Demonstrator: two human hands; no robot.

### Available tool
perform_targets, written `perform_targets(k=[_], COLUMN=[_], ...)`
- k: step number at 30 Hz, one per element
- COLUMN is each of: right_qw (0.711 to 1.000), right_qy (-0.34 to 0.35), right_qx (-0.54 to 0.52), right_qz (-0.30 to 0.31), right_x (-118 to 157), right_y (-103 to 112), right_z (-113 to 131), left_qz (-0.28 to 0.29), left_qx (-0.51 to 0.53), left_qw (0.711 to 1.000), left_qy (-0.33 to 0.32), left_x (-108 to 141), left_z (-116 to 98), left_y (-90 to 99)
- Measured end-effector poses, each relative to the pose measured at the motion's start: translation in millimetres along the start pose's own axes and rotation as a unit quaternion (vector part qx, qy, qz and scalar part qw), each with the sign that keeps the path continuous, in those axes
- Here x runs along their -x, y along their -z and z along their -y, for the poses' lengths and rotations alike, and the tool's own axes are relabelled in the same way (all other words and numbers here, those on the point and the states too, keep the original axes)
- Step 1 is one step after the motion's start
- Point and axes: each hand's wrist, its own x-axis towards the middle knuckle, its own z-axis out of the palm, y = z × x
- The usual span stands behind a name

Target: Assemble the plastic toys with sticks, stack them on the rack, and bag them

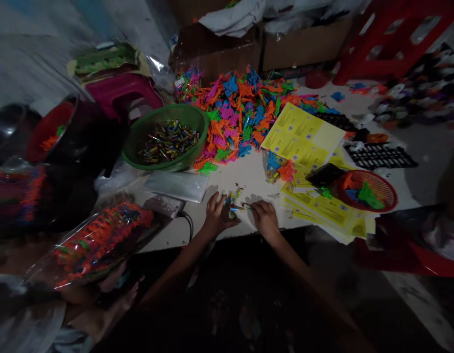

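Over the front part of the white table, my left hand (215,215) is open, its thumb and fingers apart beside a few small colourful tubes (234,196). Nothing shows in its grasp. My right hand (265,218) pinches the end of one small printed tube (246,205), which points toward the left hand. More such tubes fill a green basin (129,152) behind the left hand. To the right of the hands, a blue and an orange plastic figure (286,170) lie by several tubes.
A heap of bright plastic figures (230,115) covers the table's back. Yellow printed sheets (303,135), a dark phone (325,175) and a red basket (390,196) are at right. Clear plastic bags (177,185) lie at left, near a filled bag (102,240) and another person's hand (129,296).
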Motion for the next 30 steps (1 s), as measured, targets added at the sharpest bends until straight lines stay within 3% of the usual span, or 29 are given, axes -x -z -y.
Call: perform_targets(k=[4,6,10,14,18,22,24,27,30], right_qw=[0.997,0.993,0.990,0.991,0.993,0.990,0.984,0.978,0.978], right_qy=[-0.029,-0.024,0.015,0.022,0.010,-0.050,-0.087,-0.104,-0.103], right_qx=[-0.062,-0.107,-0.133,-0.101,-0.110,-0.132,-0.147,-0.166,-0.171], right_qz=[-0.038,-0.043,0.039,0.090,0.052,-0.013,-0.053,-0.069,-0.065], right_x=[-5.0,-7.3,-9.4,-7.7,-1.6,8.8,12.6,14.1,13.1], right_y=[6.2,3.9,-8.9,-14.1,-5.9,1.1,1.5,0.3,-1.5], right_z=[0.6,8.5,25.9,26.2,12.0,0.7,-1.5,-1.4,-0.2], left_qz=[0.040,0.032,-0.031,0.027,0.074,0.125,0.127,0.121,0.131], left_qx=[0.044,0.069,0.089,0.070,0.009,-0.052,-0.069,-0.077,-0.028], left_qw=[0.998,0.997,0.984,0.984,0.981,0.953,0.947,0.963,0.991], left_qy=[-0.006,0.024,0.149,0.163,0.180,0.272,0.286,0.227,0.025], left_x=[4.6,6.1,4.4,-0.9,-2.4,2.8,5.6,5.1,-3.1], left_z=[3.1,3.9,6.1,8.5,2.6,-15.6,-23.6,-26.6,-21.0], left_y=[11.9,19.7,37.1,54.4,59.7,44.2,34.9,29.6,33.5])
